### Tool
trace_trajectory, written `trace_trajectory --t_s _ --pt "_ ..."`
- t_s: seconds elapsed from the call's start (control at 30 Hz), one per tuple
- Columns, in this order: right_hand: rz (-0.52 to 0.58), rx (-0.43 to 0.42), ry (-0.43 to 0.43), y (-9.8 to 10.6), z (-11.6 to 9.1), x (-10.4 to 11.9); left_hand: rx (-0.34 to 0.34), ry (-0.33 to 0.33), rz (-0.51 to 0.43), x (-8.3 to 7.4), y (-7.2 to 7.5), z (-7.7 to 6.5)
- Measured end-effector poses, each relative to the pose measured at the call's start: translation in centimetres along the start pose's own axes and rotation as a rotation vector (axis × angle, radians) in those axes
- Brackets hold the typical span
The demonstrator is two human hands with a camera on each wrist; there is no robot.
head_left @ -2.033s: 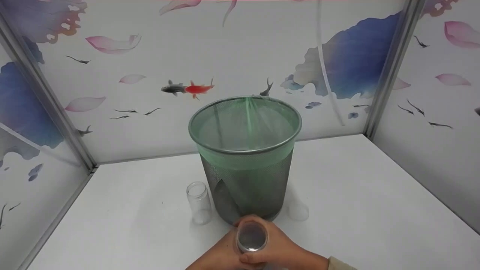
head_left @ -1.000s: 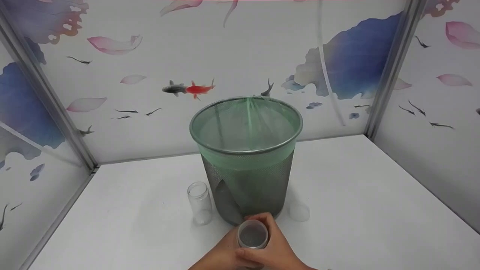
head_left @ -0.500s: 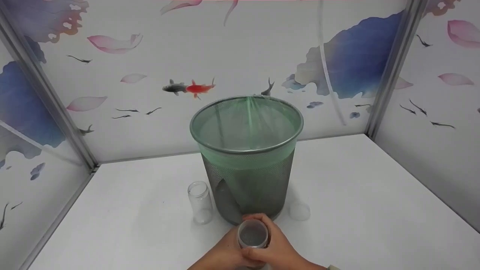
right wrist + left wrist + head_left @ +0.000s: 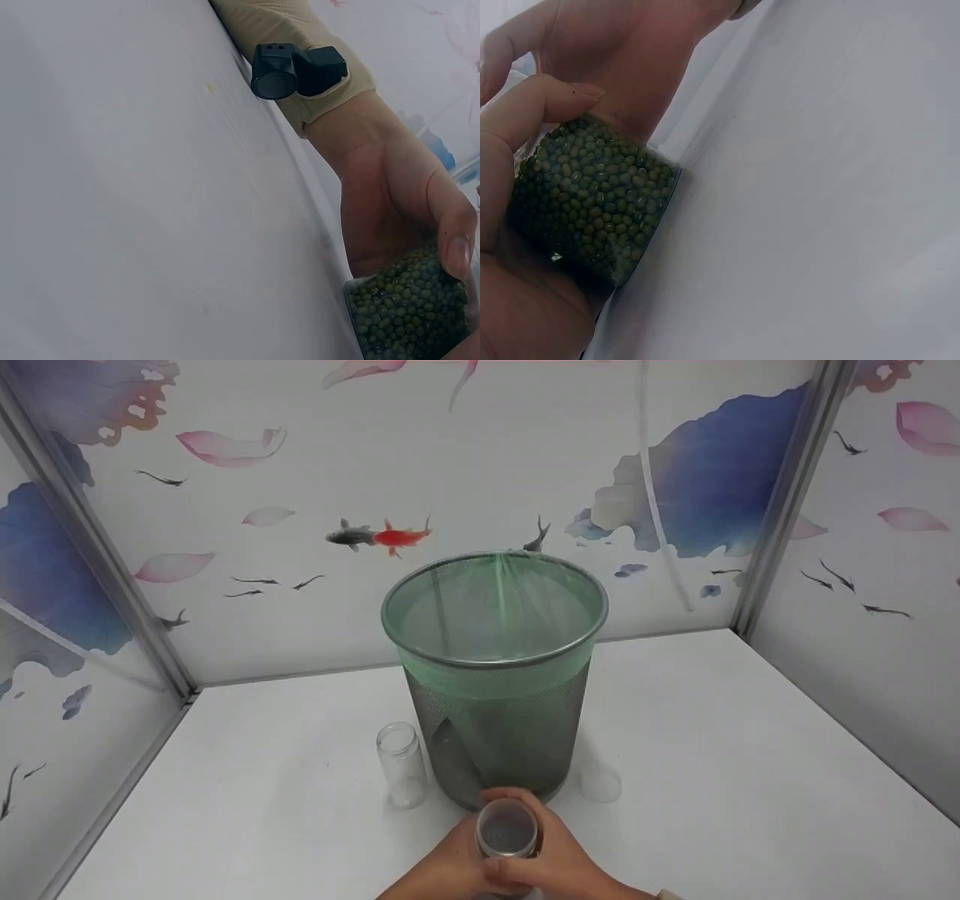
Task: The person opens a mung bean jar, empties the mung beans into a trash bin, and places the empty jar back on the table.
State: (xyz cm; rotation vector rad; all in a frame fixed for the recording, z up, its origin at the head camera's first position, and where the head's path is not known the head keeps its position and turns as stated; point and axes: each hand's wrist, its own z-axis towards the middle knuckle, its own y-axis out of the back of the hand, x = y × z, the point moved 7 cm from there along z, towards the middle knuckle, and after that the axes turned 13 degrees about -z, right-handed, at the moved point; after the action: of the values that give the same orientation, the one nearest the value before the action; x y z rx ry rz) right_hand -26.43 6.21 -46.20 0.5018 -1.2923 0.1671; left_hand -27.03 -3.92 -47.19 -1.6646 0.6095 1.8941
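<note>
Both hands are at a clear jar [image 4: 508, 829] in front of the bin, its round top facing up in the head view. Green mung beans [image 4: 592, 199] fill the lower part of the jar, as the left wrist view shows. My left hand [image 4: 457, 855] grips the jar from the left side. Wrapped around its upper right side, my right hand [image 4: 559, 851] has its fingers behind the rim and its thumb in front. In the right wrist view the jar's base is right at the white tabletop [image 4: 150, 225].
A mesh waste bin [image 4: 499, 735] lined with a green bag [image 4: 480, 682] stands behind the hands. Left of it is an upright clear jar [image 4: 401, 765]; on its right lies a round translucent piece [image 4: 600, 784]. Patterned panels [image 4: 300, 495] enclose the table.
My right hand and its fingers have shifted slightly around the jar's top. The left hand keeps its hold, and the jar, bin and other things stay in place.
</note>
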Motion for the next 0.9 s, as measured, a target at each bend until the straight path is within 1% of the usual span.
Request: trace_trajectory --t_s 0.13,0.27,0.57,0.67,0.8,0.9 --pt "-0.037 -0.047 -0.015 0.08 -0.05 -0.04 -0.004 0.013 0.018 0.04 0.18 -0.04" --pt "-0.06 -0.085 -0.034 0.2 -0.02 -0.18 -0.019 0.045 0.033 0.19 0.38 -0.07" --pt "-0.086 -0.088 0.009 0.21 0.06 -0.16 -0.022 0.078 0.058 0.5 0.45 0.05" --pt "-0.084 -0.092 0.018 0.29 0.08 -0.2 -0.026 0.075 0.059 0.53 0.47 0.01" --pt "-0.092 -0.099 0.031 0.32 0.06 -0.22 -0.023 0.034 0.093 0.27 0.26 0.04" --pt "-0.096 -0.1 0.034 0.33 0.03 -0.21 -0.028 0.016 0.119 0.09 0.16 0.06"
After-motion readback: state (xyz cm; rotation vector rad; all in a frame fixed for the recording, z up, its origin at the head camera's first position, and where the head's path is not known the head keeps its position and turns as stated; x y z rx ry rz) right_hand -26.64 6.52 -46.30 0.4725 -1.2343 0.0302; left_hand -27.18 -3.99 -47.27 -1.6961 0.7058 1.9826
